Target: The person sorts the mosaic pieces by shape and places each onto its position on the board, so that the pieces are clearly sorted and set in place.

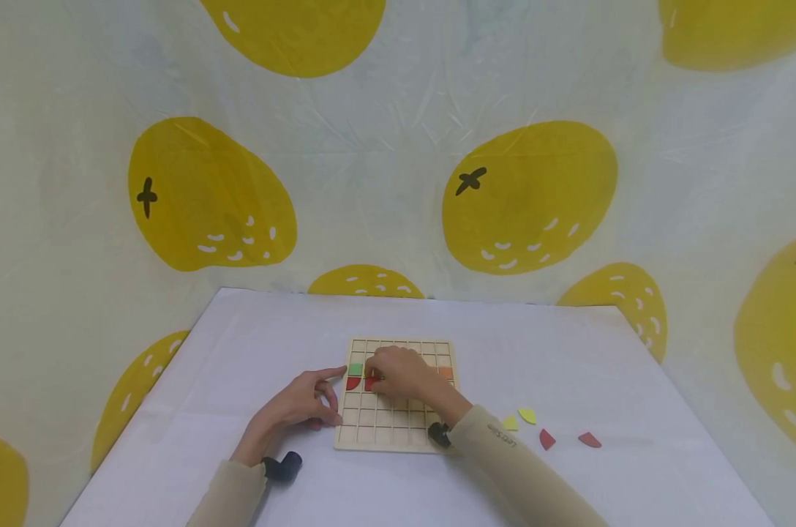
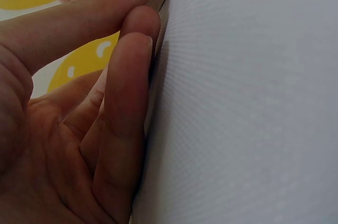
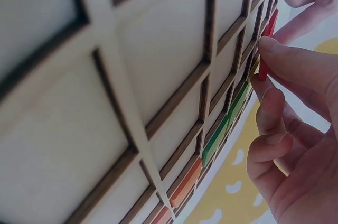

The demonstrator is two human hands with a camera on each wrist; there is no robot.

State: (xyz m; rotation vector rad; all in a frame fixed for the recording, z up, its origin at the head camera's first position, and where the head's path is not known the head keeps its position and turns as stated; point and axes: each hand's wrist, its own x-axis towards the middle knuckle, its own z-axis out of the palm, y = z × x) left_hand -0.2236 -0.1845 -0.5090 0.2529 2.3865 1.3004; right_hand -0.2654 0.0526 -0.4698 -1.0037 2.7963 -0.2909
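A wooden grid board [image 1: 366, 433] with square cells lies on the table. My right hand [image 1: 401, 373] is over its left part and pinches a red piece [image 3: 263, 68] between thumb and fingers, on edge at the grid in the right wrist view. At the board's left edge, my left hand [image 1: 303, 401] touches the rim with index finger and thumb spread apart, the other fingers curled beneath. A green square [image 1: 355, 369] and a red quarter-circle piece [image 1: 353, 383] sit in the leftmost column. Green pieces [image 3: 215, 147] and an orange piece [image 3: 186, 183] fill cells farther along.
Right of the board, two yellow pieces [image 1: 527, 416] and two red pieces [image 1: 590, 440] lie loose on the white table [image 1: 293, 329]. A black camera [image 1: 283, 466] is strapped to the left wrist. Behind the table hangs a curtain [image 1: 372, 183] with yellow fruit.
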